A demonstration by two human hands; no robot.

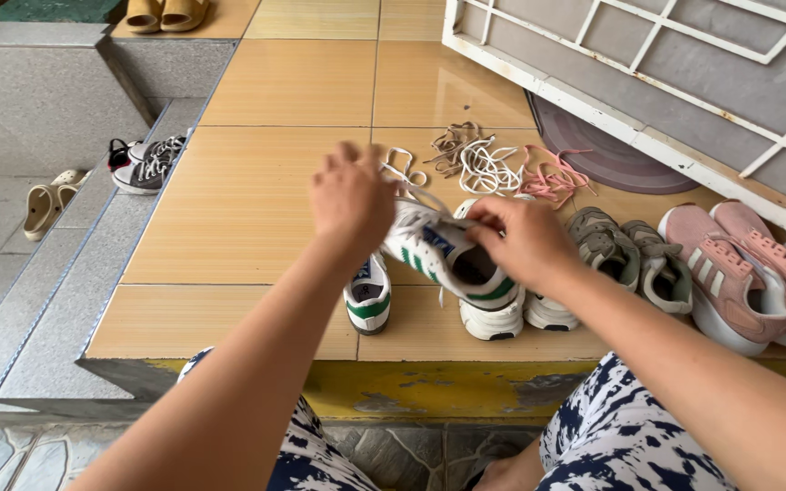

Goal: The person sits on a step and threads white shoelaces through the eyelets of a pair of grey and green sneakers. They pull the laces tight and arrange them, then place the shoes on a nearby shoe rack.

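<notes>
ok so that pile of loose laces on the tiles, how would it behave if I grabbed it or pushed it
The laces would probably be floppy: they lie in limp, tangled loops. Lifted, several might come up together, since the white, brown and pink strands overlap. Pushed, they would likely bunch or slide on the smooth tiles rather than roll, and they look very light.

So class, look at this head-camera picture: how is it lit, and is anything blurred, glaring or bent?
Head view: soft, even daylight, with faint shadows under the white and green sneaker; no harsh glare on the tan tiles; left hand slightly motion-blurred, right hand sharper; wide lens bends the step edges.
</notes>
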